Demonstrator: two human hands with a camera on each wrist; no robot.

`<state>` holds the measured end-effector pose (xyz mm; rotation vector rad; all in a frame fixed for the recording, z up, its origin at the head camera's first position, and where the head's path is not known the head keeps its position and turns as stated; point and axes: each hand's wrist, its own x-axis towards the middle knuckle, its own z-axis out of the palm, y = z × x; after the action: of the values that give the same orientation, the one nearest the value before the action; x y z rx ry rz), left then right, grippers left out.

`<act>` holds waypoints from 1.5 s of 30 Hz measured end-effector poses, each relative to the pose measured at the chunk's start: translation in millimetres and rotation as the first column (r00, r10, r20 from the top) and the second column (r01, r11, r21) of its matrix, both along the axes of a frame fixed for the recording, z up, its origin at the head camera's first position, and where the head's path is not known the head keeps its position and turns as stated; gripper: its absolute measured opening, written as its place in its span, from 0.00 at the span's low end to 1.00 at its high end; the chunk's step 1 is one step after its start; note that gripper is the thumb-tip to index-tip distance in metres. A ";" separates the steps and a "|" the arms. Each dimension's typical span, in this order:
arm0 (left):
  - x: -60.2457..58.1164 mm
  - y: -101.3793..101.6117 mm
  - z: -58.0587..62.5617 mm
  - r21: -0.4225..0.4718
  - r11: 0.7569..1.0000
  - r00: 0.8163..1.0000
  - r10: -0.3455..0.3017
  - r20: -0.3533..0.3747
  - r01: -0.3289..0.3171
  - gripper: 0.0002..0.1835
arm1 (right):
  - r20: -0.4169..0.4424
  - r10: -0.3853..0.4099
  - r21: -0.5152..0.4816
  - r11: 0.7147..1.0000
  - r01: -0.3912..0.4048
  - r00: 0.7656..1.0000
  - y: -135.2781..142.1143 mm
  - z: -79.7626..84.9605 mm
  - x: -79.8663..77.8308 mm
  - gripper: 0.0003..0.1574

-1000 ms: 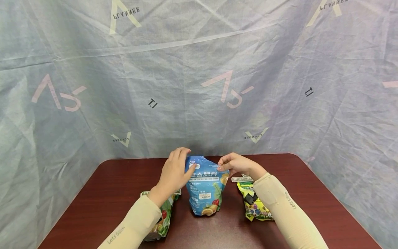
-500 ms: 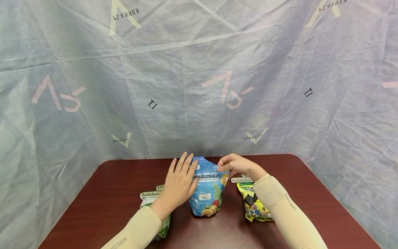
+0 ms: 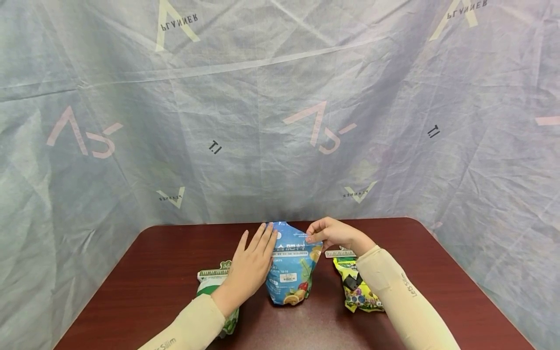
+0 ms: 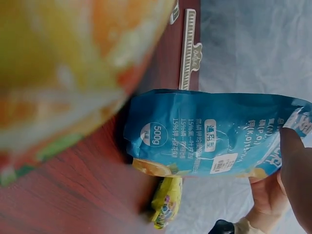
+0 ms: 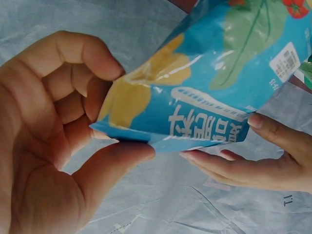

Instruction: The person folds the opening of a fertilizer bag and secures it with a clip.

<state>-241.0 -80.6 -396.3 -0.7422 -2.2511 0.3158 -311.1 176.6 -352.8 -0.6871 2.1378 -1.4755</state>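
A blue fertilizer bag (image 3: pixel 290 279) with fruit printed near its base stands upright mid-table, its top narrowing to a slanted edge. My right hand (image 3: pixel 331 233) pinches its upper right corner between thumb and fingers; the right wrist view shows the corner (image 5: pixel 129 102) in that hold. Against the upper left side of the bag lies my left hand (image 3: pixel 250 273), fingers straight and pointing up along the front. Seen from the right wrist, the left hand's thumb (image 5: pixel 273 129) touches the printed face, with its other fingers by the top edge.
Left of the blue bag, partly behind my forearm, sits a green and white bag (image 3: pixel 207 289) by a pale ruler-like clip (image 3: pixel 212 273). A yellow bag (image 3: pixel 365 296) with a black piece on it lies right, below another pale clip (image 3: pixel 340 253). A fabric backdrop (image 3: pixel 280 146) rises behind the table.
My left hand has left its hold on the bag's upper left edge, spread its fingers, then laid them straight against the bag's front. The right hand keeps its pinch.
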 end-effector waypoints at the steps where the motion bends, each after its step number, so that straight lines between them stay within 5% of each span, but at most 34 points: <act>1: -0.6 0.0 -0.7 0.002 1.000 1.000 -0.002 -0.006 0.002 0.35 | -0.003 0.001 0.000 1.000 -0.001 1.000 0.1 -0.3 -0.1 0.09; 34: -10.0 1.5 4.1 0.089 0.987 0.988 -0.127 -0.092 0.135 0.12 | 0.021 -0.008 0.034 0.999 0.008 1.000 -1.1 -0.9 1.4 0.11; 45: -15.5 1.7 2.9 0.085 0.986 0.983 -0.135 -0.121 0.146 0.15 | 0.020 -0.017 0.047 0.999 0.016 1.000 -0.5 -4.3 -0.9 0.11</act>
<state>-256.5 -78.9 -393.4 -0.8080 -2.0785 0.1791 -312.0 176.1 -357.1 -0.6365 2.1597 -1.4306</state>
